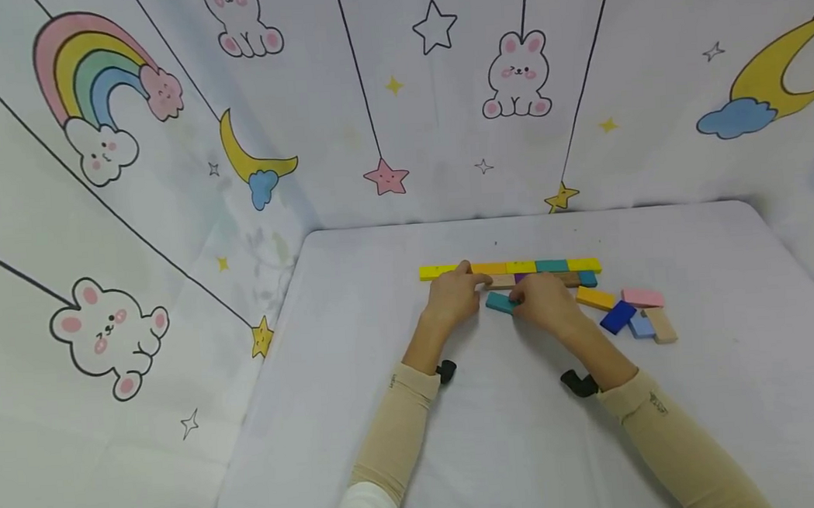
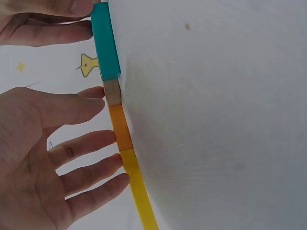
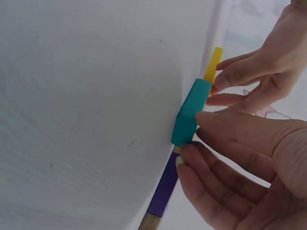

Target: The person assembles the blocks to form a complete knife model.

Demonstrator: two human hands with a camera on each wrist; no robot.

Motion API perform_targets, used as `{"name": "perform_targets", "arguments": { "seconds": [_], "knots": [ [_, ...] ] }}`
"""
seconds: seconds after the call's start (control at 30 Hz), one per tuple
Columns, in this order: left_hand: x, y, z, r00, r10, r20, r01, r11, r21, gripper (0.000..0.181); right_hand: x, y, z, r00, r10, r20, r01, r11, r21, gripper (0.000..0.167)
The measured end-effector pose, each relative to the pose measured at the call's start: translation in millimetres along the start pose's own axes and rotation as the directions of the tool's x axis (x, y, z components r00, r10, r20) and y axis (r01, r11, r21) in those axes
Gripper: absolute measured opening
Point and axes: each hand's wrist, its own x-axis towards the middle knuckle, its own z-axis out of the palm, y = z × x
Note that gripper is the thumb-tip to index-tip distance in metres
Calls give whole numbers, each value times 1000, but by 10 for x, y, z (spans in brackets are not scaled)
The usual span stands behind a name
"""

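Note:
In the head view my right hand (image 1: 548,301) pinches the right end of a teal block (image 1: 499,303), between thumb and fingers in the right wrist view. The block is in front of two rows of coloured blocks. My left hand (image 1: 450,298) is at the left of the rows. Its fairly straight fingers lie along the yellow block (image 2: 139,187) and orange block (image 2: 121,127) in the left wrist view; exact contact is unclear. The front row has a light wooden block (image 1: 500,282), a purple block (image 3: 164,184), brown wood and a blue block (image 1: 587,279). My right hand hides part of that row.
Right of my right hand lie loose blocks: a yellow-orange one (image 1: 595,298), a pink one (image 1: 643,298), a dark blue one (image 1: 618,317), a light blue one (image 1: 640,327) and a pale wooden one (image 1: 662,325). A patterned cloth wall (image 1: 348,199) rises behind the white table (image 1: 357,350).

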Motion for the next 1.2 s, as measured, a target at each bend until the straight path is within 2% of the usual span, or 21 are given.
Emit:
{"name": "perform_targets", "arguments": {
  "seconds": [0.17, 0.3, 0.63, 0.9, 1.2],
  "knots": [
    [0, 1, 21, 1000, -5, -20, 5, 1000, 0, 38, 46, 89, 42, 995, -77, -58, 78, 997, 16, 21],
    [-6, 4, 2, 1000, -5, -12, 5, 1000, -11, 38, 74, 126, 61, 993, -91, -81, 93, 995, 23, 19],
    [-8, 6, -14, 1000, 5, -2, -5, 1000, -21, 37, 82, 125, 32, 994, -57, -96, 61, 997, 40, 16],
    [-12, 11, -26, 1000, -2, 6, 2, 1000, -19, 37, 97, 152, 33, 990, -51, -133, 47, 998, -38, 16],
    [-9, 20, -36, 1000, -9, 21, 9, 1000, 3, 37, 71, 155, 25, 991, -56, -122, 50, 997, -57, 17]
  ]
}}
